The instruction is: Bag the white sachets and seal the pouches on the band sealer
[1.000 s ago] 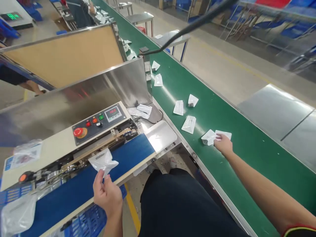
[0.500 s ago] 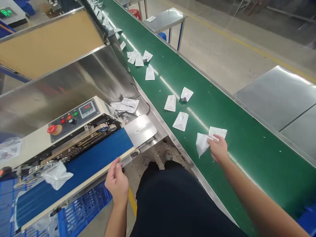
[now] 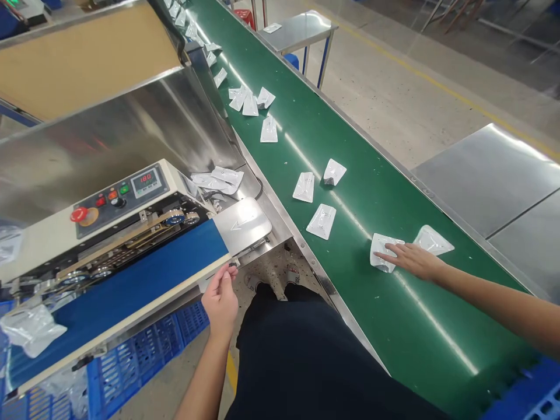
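Observation:
My right hand [image 3: 413,259] lies flat, fingers stretched out, on a white packet [image 3: 382,249] on the green conveyor belt [image 3: 341,116]. A second white packet [image 3: 433,240] lies just beyond that hand. My left hand [image 3: 222,294] hovers at the front edge of the sealing machine's blue belt [image 3: 131,286], fingers loosely curled and holding nothing. One sealed clear packet [image 3: 28,329] rides at the far left end of the blue belt. Three more packets [image 3: 321,220] lie on the green belt ahead of my right hand.
The sealer's control panel [image 3: 120,195] has a red stop button and a digital readout. Several packets [image 3: 251,102] lie farther up the green belt. A blue crate [image 3: 144,350] sits under the sealer. Steel tables [image 3: 490,175] stand right of the belt.
The packet my left hand fed onto the blue belt has travelled left. My right hand dropped the lifted packet and now presses flat on a packet; the other packet shifted right.

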A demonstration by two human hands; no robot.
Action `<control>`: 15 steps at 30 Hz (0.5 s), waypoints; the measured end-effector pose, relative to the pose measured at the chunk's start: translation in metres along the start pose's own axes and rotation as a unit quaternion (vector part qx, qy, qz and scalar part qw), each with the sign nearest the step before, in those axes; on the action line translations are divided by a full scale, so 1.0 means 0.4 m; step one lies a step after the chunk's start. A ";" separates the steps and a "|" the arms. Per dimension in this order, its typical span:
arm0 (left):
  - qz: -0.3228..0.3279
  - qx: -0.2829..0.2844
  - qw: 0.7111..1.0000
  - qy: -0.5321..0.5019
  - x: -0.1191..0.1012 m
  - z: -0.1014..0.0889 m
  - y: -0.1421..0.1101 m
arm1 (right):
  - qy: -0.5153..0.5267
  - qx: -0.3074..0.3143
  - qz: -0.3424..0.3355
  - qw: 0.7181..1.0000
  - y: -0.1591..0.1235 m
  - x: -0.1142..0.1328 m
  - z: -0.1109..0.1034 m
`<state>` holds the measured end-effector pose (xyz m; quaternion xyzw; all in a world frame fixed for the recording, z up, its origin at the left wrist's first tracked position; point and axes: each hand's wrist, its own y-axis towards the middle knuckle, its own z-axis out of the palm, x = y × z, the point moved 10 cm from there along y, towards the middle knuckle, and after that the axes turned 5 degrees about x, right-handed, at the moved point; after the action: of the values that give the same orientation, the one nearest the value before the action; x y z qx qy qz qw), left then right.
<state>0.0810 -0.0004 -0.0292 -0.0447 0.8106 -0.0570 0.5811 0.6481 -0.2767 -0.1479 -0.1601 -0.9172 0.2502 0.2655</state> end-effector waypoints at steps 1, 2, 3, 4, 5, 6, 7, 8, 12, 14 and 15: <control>0.001 -0.001 1.000 -0.003 -0.001 0.006 -0.007 | -0.020 0.032 -0.013 0.999 0.007 0.003 0.016; 0.000 -0.002 1.000 -0.007 -0.001 0.008 -0.014 | -0.035 0.056 -0.020 0.998 0.016 0.009 0.034; -0.002 -0.007 1.000 -0.011 0.002 0.007 -0.021 | -0.042 0.073 -0.027 0.996 0.026 0.020 0.052; -0.006 -0.013 1.000 -0.015 0.006 0.001 -0.028 | -0.043 0.080 -0.032 0.995 0.037 0.038 0.069; -0.012 -0.021 1.000 -0.018 0.014 -0.010 -0.034 | -0.035 0.075 -0.031 0.996 0.051 0.060 0.080; -0.019 -0.030 0.999 -0.019 0.024 -0.023 -0.040 | -0.020 0.056 -0.015 0.998 0.068 0.080 0.086; -0.026 -0.038 0.999 -0.021 0.036 -0.039 -0.045 | 0.002 0.021 0.019 1.000 0.086 0.096 0.083; -0.034 -0.049 0.998 -0.023 0.051 -0.057 -0.050 | 0.036 -0.028 0.071 0.996 0.103 0.106 0.074; -0.067 -0.094 0.993 -0.036 0.110 -0.131 -0.064 | 0.249 -0.224 0.249 0.909 0.166 0.146 0.059; -0.077 -0.106 0.991 -0.041 0.129 -0.158 -0.068 | 0.306 -0.265 0.243 0.881 0.231 0.192 0.056; -0.079 -0.109 0.990 -0.043 0.133 -0.168 -0.069 | 0.308 -0.277 0.225 0.882 0.267 0.218 0.047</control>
<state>0.0005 -0.0324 -0.0539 -0.1738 0.7804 -0.0123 0.6005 0.5843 -0.1584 -0.1843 -0.4985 -0.7603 -0.0228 0.4159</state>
